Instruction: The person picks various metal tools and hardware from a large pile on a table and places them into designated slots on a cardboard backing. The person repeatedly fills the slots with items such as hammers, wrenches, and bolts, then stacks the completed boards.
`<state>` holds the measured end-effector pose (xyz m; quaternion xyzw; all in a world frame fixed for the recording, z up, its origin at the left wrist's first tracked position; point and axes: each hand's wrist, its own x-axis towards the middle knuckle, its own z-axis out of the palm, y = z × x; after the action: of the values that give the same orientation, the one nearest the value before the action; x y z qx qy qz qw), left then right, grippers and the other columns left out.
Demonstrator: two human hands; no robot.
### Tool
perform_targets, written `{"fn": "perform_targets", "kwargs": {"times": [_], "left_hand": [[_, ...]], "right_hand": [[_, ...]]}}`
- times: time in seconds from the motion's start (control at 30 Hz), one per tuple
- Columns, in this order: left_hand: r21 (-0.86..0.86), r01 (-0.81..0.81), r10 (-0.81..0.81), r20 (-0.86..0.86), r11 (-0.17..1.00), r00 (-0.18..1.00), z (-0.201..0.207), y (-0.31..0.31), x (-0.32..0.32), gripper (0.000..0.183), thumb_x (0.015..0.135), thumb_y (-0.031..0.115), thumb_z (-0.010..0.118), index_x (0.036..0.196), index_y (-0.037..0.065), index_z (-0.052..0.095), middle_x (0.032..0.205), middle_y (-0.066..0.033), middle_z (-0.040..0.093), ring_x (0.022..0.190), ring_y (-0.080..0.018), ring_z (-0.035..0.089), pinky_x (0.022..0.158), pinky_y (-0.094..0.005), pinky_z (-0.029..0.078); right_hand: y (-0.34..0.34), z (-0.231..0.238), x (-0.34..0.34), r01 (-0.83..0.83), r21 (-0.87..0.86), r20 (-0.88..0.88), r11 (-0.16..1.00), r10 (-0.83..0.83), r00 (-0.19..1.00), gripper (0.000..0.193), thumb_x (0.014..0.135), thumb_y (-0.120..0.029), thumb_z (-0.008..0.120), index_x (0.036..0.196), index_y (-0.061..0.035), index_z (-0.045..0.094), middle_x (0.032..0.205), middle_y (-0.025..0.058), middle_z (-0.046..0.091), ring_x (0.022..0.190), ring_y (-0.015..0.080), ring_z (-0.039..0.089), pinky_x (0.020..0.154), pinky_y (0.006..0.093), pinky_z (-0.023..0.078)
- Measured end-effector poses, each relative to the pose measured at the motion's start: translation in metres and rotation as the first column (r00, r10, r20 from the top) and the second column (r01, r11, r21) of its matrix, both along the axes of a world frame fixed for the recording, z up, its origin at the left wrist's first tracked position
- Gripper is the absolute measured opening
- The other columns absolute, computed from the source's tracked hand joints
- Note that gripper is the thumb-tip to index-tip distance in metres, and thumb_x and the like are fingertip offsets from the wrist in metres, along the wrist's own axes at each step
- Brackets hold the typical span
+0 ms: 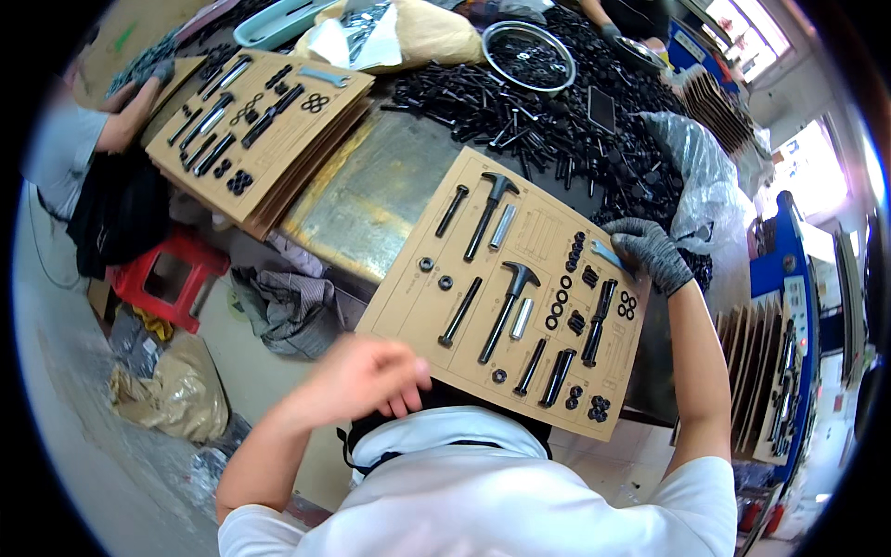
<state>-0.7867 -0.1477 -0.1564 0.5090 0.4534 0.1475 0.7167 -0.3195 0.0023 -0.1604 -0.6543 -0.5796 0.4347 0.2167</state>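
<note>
A brown cardboard board [399, 325] is tilted in front of me, its lower edge close to my waist. Fixed on it are two black T-shaped bolts [509, 311], straight black bolts [459, 313], two silver sleeves [522, 318], black rings [559, 303], nuts and a small light-blue wrench [608, 252]. My right hand [654, 252], in a grey glove, grips the board's upper right edge, its fingertips beside the wrench. My bare left hand [362, 376] is near the lower left edge, fingers curled and somewhat blurred; anything inside them is hidden.
A similar filled board [264, 139] tops a stack at left, beside another person's arm [125, 121]. Black bolts [501, 111], a metal bowl [529, 56] and a phone [601, 110] lie beyond. A red stool [172, 278] stands left; more boards [761, 371] stand right.
</note>
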Motion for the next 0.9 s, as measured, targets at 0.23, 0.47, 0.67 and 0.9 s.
{"fn": "perform_targets", "kwargs": {"times": [0.23, 0.47, 0.67, 0.9], "left_hand": [[0.906, -0.009, 0.45, -0.202, 0.424, 0.87, 0.008, 0.14, 0.059, 0.03, 0.088, 0.012, 0.067, 0.117, 0.006, 0.062, 0.094, -0.0102, 0.064, 0.074, -0.0183, 0.064, 0.07, -0.032, 0.053], [0.789, 0.228, 0.368, -0.494, 0.57, 0.788, 0.018, 0.181, 0.092, 0.051, 0.084, 0.022, 0.073, 0.131, 0.01, 0.057, 0.107, -0.0126, 0.061, 0.084, -0.0242, 0.065, 0.078, -0.0358, 0.053], [0.829, 0.435, 0.394, -0.553, 0.352, 0.734, 0.018, 0.332, 0.169, 0.026, 0.087, 0.026, 0.068, 0.103, 0.006, 0.066, 0.096, -0.0167, 0.069, 0.092, -0.0334, 0.067, 0.079, -0.0438, 0.053], [0.57, 0.718, 0.397, -0.813, 0.4, 0.425, -0.026, 0.389, 0.222, 0.029, 0.079, 0.024, 0.07, 0.105, 0.011, 0.066, 0.102, -0.0145, 0.071, 0.092, -0.0322, 0.07, 0.079, -0.0426, 0.057]], "right_hand": [[0.027, 0.014, 0.001, 0.105, 0.148, -0.021, 0.983, -0.103, 0.994, 0.024, 0.089, -0.01, 0.065, 0.112, -0.0046, 0.071, 0.099, 0.0021, 0.071, 0.09, 0.0114, 0.062, 0.086, 0.0285, 0.051], [0.056, 0.013, 0.008, -0.149, 0.371, 0.241, 0.917, 0.06, 0.969, 0.03, 0.089, -0.015, 0.063, 0.114, -0.0003, 0.068, 0.105, 0.0096, 0.072, 0.098, 0.0185, 0.066, 0.092, 0.0327, 0.052], [0.163, 0.003, -0.077, -0.34, 0.439, 0.585, 0.832, 0.022, 0.811, 0.036, 0.085, -0.027, 0.064, 0.113, -0.0047, 0.066, 0.103, 0.0192, 0.069, 0.101, 0.0347, 0.066, 0.088, 0.0411, 0.053], [0.204, -0.008, -0.086, -0.273, 0.363, 0.653, 0.891, -0.034, 0.757, 0.026, 0.078, -0.024, 0.067, 0.098, -0.0072, 0.068, 0.099, 0.017, 0.07, 0.093, 0.0337, 0.067, 0.084, 0.0411, 0.054]]}}
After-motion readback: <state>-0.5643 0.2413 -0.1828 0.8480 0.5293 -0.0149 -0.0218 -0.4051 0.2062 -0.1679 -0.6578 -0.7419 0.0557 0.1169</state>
